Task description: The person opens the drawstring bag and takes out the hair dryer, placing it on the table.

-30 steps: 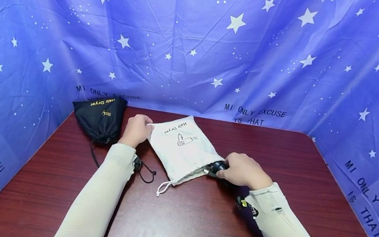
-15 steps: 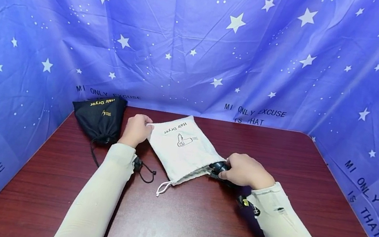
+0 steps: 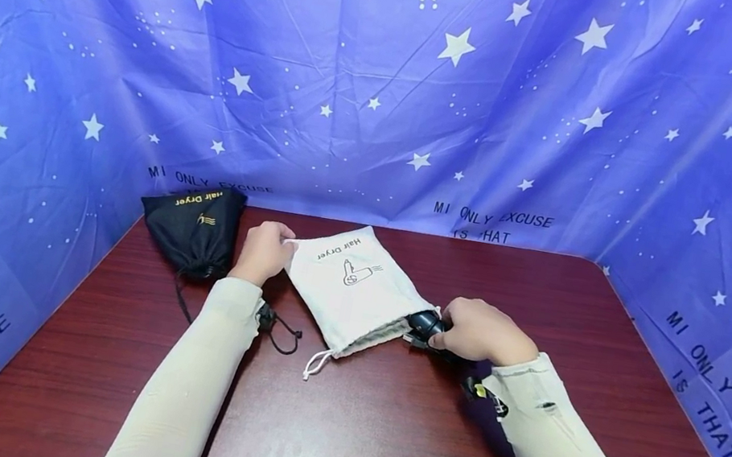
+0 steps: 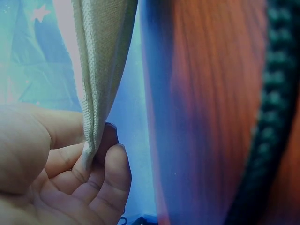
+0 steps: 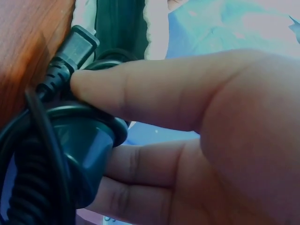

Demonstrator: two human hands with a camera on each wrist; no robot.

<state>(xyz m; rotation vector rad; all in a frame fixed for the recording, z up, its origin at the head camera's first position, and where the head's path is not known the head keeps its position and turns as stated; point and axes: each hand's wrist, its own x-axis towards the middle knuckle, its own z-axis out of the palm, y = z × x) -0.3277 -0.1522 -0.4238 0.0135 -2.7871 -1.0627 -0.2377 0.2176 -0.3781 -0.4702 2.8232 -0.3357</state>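
Note:
A white cloth drawstring bag [image 3: 356,284] printed "Hair Dryer" lies on the table, its mouth facing lower right. My left hand [image 3: 265,251] pinches its far left corner; in the left wrist view the cloth [image 4: 96,70] runs between thumb and fingers. At the mouth my right hand [image 3: 483,331] grips a dark corded appliance [image 3: 426,322], which sits partly inside the bag. In the right wrist view, black cable [image 5: 49,140] is wound round the appliance, and a connector plug [image 5: 72,51] rests near my thumb. The end within the bag is hidden, so its exact kind is unclear.
A black drawstring bag [image 3: 192,231], also printed "Hair Dryer", sits at the table's far left corner, its cord trailing forward. A white drawstring loop [image 3: 316,364] hangs from the white bag. Starry blue curtains [image 3: 360,97] surround the dark red table [image 3: 312,448].
My right hand has shifted slightly to the right with the appliance, and more of its dark body shows outside the bag mouth. My left hand stays at the bag's corner.

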